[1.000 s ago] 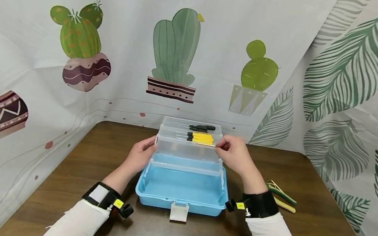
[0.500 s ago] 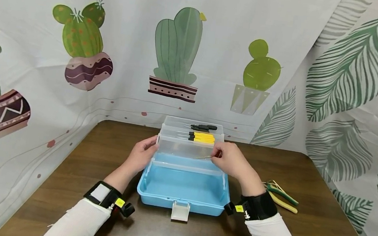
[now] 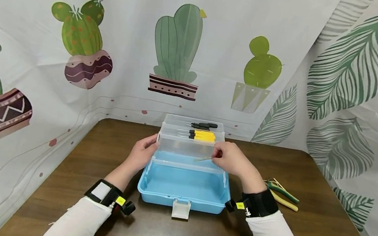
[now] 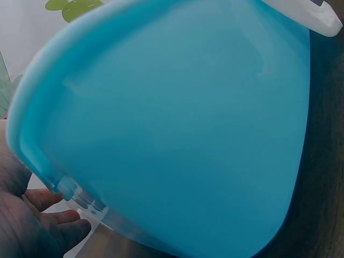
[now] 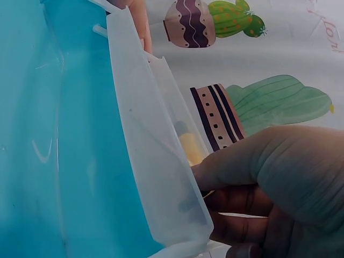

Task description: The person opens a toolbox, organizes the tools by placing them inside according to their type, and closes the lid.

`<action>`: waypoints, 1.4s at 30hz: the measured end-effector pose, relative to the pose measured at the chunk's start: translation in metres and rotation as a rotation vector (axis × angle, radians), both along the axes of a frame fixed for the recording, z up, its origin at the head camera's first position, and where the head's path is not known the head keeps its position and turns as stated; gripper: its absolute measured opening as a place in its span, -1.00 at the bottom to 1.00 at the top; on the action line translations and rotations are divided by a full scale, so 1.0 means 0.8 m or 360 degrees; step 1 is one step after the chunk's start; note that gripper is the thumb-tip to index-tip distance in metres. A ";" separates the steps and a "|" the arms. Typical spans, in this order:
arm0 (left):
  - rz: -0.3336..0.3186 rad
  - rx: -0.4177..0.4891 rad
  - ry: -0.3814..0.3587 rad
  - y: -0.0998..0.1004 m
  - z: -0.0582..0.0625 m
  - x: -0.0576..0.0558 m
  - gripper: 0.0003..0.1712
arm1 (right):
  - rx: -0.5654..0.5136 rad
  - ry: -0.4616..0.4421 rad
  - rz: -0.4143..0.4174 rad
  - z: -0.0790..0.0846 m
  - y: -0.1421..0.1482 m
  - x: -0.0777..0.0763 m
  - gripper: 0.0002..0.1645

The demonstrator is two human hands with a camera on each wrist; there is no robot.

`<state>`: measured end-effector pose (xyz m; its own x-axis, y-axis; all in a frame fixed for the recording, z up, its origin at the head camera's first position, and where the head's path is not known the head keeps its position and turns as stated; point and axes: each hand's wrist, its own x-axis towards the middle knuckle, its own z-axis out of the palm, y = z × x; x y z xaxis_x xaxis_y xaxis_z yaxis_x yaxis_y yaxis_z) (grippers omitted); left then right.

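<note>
A blue toolbox [image 3: 182,203] stands unfolded on the table, its translucent trays [image 3: 185,148] stepped up behind the base. My left hand [image 3: 142,153] grips the trays' left edge, thumb in front; in the left wrist view its fingers [image 4: 72,234] reach the clear hinge arm beside the blue wall. Over the lowest tray, my right hand [image 3: 231,159] pinches a thin metal rod-like piece [image 3: 202,159] that points left; its kind is too small to tell. In the right wrist view the right hand [image 5: 269,188] is at the tray's end, the piece mostly hidden behind the frosted wall.
Yellow-handled screwdrivers [image 3: 204,135] lie in the middle tray, black-handled screwdrivers [image 3: 205,126] in the top one. Pliers with a green and a yellow handle [image 3: 284,201] lie on the table [image 3: 316,223] right of my right wrist. A printed cloth [image 3: 130,50] hangs behind.
My right hand has come down from beside the yellow screwdrivers to the lowest tray, bringing the thin metal piece along and tilting it slightly. My left hand keeps its place.
</note>
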<state>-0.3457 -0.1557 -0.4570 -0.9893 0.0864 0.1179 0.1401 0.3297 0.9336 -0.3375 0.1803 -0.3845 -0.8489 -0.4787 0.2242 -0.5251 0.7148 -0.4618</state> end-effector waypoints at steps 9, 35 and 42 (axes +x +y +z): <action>0.0005 -0.0009 0.0004 0.001 0.001 0.002 -0.44 | 0.0184 -0.0031 0.0020 0.000 -0.005 0.005 -0.82; -0.0009 0.0006 0.0005 -0.002 -0.005 -0.002 -0.44 | 0.0332 -0.0065 0.0008 0.004 -0.009 0.012 -0.86; -0.0014 -0.0007 0.0023 -0.003 -0.005 -0.002 -0.43 | 0.0294 -0.0079 0.0064 0.005 -0.006 0.012 -0.82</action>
<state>-0.3472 -0.1577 -0.4610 -0.9867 0.0955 0.1315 0.1561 0.3327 0.9300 -0.3275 0.1756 -0.3802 -0.8361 -0.5416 0.0874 -0.5347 0.7688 -0.3507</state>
